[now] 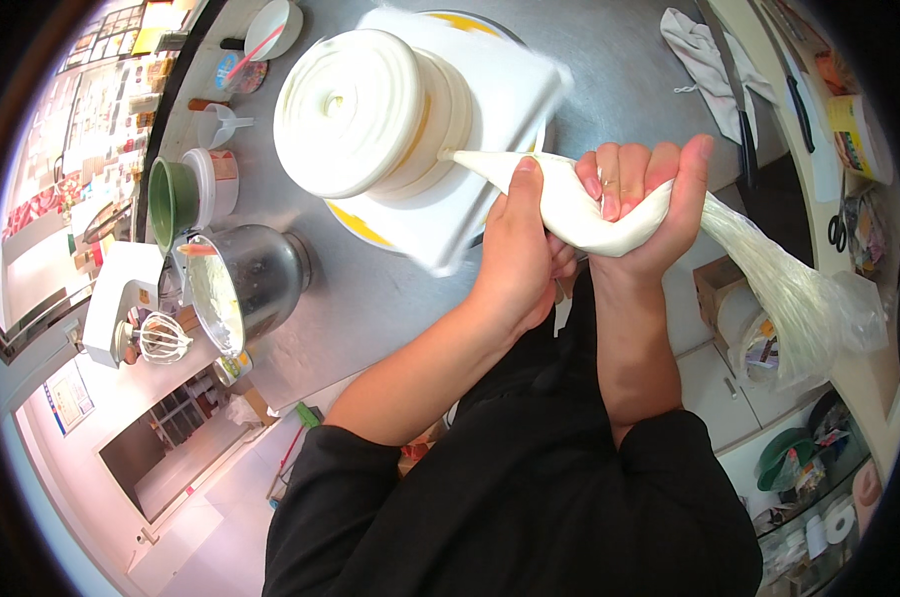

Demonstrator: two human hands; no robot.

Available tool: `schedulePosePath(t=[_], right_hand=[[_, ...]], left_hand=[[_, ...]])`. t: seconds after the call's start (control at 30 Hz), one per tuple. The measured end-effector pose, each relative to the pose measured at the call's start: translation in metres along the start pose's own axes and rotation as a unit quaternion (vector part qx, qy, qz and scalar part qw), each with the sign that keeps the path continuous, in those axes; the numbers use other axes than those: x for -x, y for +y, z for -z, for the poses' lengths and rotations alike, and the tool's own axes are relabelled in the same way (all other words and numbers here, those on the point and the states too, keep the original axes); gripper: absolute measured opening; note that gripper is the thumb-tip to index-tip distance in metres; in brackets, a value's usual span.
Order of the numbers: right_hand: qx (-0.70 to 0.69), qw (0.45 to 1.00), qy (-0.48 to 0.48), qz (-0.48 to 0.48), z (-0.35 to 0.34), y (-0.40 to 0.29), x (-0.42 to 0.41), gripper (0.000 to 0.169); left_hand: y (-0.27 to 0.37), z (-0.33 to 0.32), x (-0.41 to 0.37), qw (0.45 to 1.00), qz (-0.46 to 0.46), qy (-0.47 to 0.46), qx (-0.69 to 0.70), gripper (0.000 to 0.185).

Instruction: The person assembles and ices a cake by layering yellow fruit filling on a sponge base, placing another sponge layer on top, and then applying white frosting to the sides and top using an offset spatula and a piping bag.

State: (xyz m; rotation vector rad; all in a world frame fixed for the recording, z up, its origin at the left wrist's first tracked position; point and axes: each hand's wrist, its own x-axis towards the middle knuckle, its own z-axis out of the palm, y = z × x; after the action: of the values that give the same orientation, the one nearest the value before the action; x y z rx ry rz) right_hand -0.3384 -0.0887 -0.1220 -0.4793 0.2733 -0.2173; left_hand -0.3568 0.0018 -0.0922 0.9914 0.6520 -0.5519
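A round cake (345,112) covered in white cream stands on a white square board (510,97) over a turntable (472,21) with yellow patches. Rings of cream circle its top around a small hole, and bands of cream run round its side. My right hand (640,190) is wrapped around the full part of a clear plastic piping bag (592,216) of white cream. Nearer the tip, my left hand (521,246) holds the same bag, thumb on top and fingers curled below. The bag's tip touches the cake's lower side, where cream lies. Its loose tail hangs to the right.
On the left of the metal table (360,298) stand a steel mixing bowl (263,283) with cream, a green tub (172,201) and a funnel (222,125). A stand mixer (125,298) is beyond. A cloth (707,71) and a long knife (733,82) lie at the right.
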Motion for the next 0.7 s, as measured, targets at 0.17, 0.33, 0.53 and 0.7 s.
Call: schedulePosePath(t=[0.17,0.33,0.53,0.7], right_hand=[[-0.001,1.0,0.005,0.002,-0.001,0.002,0.002,0.054],[-0.001,1.0,-0.004,0.005,-0.001,0.004,0.004,0.054],[-0.045,0.998,-0.044,-0.009,0.002,0.007,0.008,0.052],[-0.053,0.975,-0.184,0.113,0.005,-0.019,0.013,0.052]], left_hand=[[0.0,0.0,0.003,1.0,-0.005,-0.004,0.004,0.035],[-0.002,0.001,0.004,1.0,-0.005,0.0,0.012,0.034],[-0.004,0.007,0.008,1.0,-0.005,-0.008,0.029,0.036],[-0.002,0.024,0.038,0.964,-0.091,-0.092,-0.234,0.032]])
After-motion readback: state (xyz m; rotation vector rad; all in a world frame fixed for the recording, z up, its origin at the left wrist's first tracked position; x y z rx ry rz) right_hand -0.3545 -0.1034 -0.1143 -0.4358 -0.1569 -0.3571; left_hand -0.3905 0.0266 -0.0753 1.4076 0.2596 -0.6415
